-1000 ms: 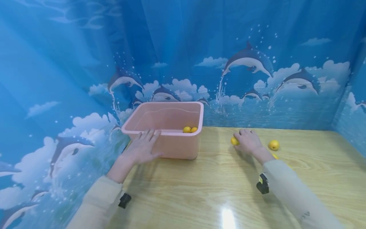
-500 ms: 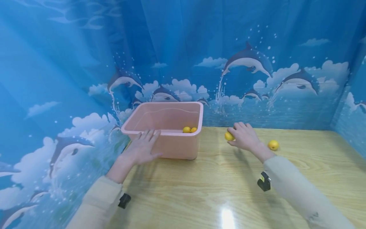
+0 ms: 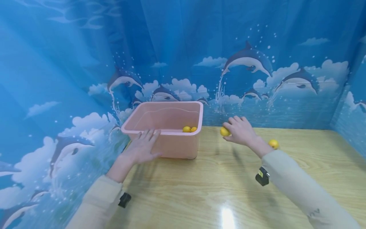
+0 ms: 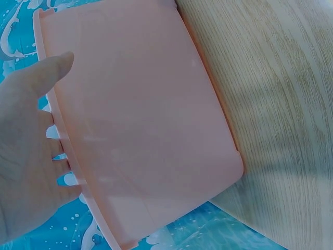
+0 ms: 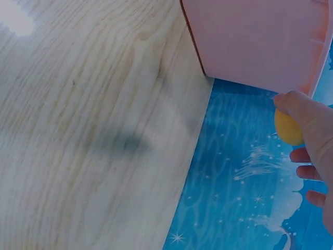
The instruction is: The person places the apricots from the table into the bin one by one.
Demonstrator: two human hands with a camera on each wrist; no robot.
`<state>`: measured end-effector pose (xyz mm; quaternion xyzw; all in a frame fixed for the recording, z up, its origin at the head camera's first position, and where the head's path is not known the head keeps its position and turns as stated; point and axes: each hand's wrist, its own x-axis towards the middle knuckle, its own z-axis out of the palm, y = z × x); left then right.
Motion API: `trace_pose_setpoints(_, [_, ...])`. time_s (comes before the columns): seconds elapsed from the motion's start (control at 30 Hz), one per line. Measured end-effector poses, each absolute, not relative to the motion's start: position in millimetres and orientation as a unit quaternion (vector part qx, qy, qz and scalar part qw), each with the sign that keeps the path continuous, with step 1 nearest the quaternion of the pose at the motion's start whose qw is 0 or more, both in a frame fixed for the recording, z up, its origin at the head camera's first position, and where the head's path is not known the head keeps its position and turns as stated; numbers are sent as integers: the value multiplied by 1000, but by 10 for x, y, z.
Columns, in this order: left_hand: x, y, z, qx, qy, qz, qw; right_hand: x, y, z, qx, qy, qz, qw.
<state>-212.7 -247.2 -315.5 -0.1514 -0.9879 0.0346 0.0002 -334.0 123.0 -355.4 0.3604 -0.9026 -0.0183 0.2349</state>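
Note:
My right hand (image 3: 241,131) pinches a small, round yellow fruit (image 3: 224,131) between thumb and fingers, raised over the table to the right of the pink bin (image 3: 177,146). The right wrist view shows the thumb along the upper side of that fruit (image 5: 287,128), with the other fingers below. At the bin's near left rim lies my left hand (image 3: 142,149), its fingers straight and spread. The left wrist view has the thumb (image 4: 54,70) against the bin's outer wall and the other fingers reaching over the rim. Inside the bin, two yellow fruits (image 3: 186,129) sit at the right.
Another yellow fruit (image 3: 273,144) lies on the wooden table (image 3: 206,187), partly hidden by the right forearm. A blue dolphin-print curtain (image 3: 183,47) hangs behind the table and along both sides. Each sleeve carries a small black wrist camera (image 3: 262,176).
My right hand has lifted the fruit off the table and carried it up and left, toward the bin. My left hand has stayed at the rim.

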Motion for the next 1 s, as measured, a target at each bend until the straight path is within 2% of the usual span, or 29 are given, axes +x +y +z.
trace_pose_setpoints(0.6, [-2134,-2475,-3150,-148,-988,33,-2,-3269,923,-3198,380,-888,-6,260])
trace_pose_setpoints(1.0, [-2123,-2485,-3154,-150,-988,34,-1,-3217,688,-2996,386,-892,7,234])
